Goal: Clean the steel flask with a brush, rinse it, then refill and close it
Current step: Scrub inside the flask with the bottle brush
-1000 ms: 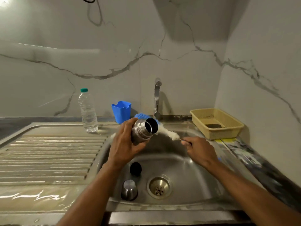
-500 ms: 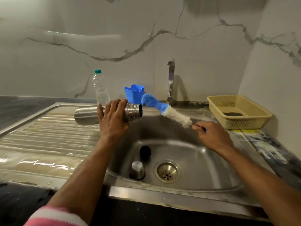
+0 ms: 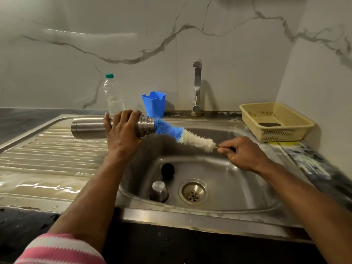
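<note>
Steel flask (image 3: pixel 89 127) level, left hand (image 3: pixel 122 136) gripping | fuzzy brush (image 3: pixel 182 134) tip at mouth, right hand (image 3: pixel 242 153) pinching handle

Head-worn view, down (close) over sink (image 3: pixel 228 212)

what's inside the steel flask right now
The blue tip of the bottle brush sits in the mouth of the steel flask. The steel wall hides how far in it reaches and any water inside.
</note>
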